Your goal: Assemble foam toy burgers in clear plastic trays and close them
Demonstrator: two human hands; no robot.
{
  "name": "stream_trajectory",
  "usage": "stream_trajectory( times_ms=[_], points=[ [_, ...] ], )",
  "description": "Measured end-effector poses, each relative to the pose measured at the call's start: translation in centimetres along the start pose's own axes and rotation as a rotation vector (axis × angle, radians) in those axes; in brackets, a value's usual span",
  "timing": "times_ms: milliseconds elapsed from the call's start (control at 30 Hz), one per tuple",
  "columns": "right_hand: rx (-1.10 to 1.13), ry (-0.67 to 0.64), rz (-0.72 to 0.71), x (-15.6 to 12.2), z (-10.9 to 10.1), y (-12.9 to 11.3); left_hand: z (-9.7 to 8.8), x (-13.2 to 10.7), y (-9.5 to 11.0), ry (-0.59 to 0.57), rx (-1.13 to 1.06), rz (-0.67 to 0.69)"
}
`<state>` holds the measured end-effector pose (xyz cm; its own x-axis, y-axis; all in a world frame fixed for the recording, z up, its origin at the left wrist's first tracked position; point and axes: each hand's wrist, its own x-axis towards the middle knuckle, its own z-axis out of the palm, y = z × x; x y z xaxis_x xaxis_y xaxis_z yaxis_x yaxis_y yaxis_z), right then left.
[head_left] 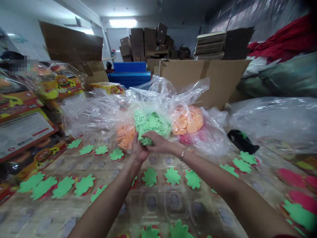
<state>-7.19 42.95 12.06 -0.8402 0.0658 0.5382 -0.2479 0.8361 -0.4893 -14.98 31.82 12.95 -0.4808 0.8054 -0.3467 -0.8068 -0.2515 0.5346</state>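
My left hand and right hand meet before a pale-green heap of cut foam in clear plastic, fingers of both curled around a small green foam clump, presumably to keep loose pieces together. Nearer, jagged green foam leaves lie in spaced rows, probably for separate access.

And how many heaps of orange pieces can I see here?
2: one orange heap left of the green heap, the other orange heap to its right, in clear plastic. More may be hidden.
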Motion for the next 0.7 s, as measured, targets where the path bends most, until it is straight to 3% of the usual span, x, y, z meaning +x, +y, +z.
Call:
stream_trajectory(
  times_ms=[67, 233, 333, 400, 567, 700],
  points=[
    [0.065, -0.056, -0.060, -1.7, 0.4, -2.2, -0.2, -0.6, -0.1, 0.055, -0.021, 0.006],
    [0.289, 0.219, 0.209, -5.5, -1.1, -5.9, -0.7, -4.7, -1.4, 0.108, -0.014, -0.025],
    [0.195, 0.282, 0.328, -8.0, -2.6, -7.6, 0.1, -7.7, -2.6, 0.098, 0.000, -0.055],
    [0.072, 0.254, 0.318, -10.0, -3.5, -9.0, 0.9, -9.5, -3.9, 0.084, 0.024, -0.087],
    [-0.209, 0.227, 0.311, -16.2, -5.7, -13.2, 3.0, -13.5, -8.7, 0.020, 0.020, -0.227],
    [-0.187, 0.222, 0.446, -21.4, -7.0, -17.7, 4.8, -16.2, -13.9, 0.078, 0.079, -0.334]
  ],
)
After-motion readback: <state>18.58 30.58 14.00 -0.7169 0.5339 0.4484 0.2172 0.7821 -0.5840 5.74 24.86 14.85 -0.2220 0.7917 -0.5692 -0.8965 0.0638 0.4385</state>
